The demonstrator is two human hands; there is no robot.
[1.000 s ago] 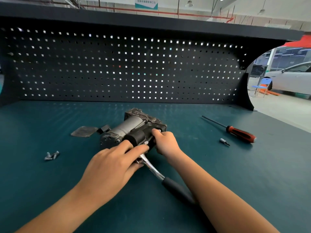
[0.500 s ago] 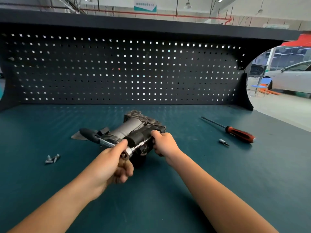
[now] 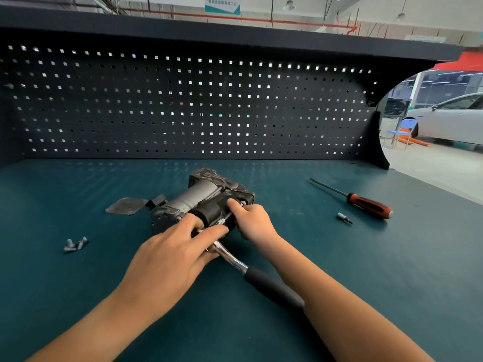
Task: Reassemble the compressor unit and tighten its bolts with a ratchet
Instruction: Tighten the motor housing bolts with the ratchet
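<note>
- The compressor unit lies on its side mid-bench on the teal workbench. Its long axis runs from near-left to far-right, and the silver cylinder points away towards the pegboard.
- The ratchet has its head against the unit's near face. Its black handle slants back to the near-right and passes under the right forearm.
- The left hand covers the ratchet head, with its fingers and thumb closed around it.
- The right hand grips the unit's near-right end. Its fingers are curled and the index finger lies on the black housing.
- Loose bolts lie well to the left.
- A red-handled screwdriver and a small bit lie to the right.
</note>
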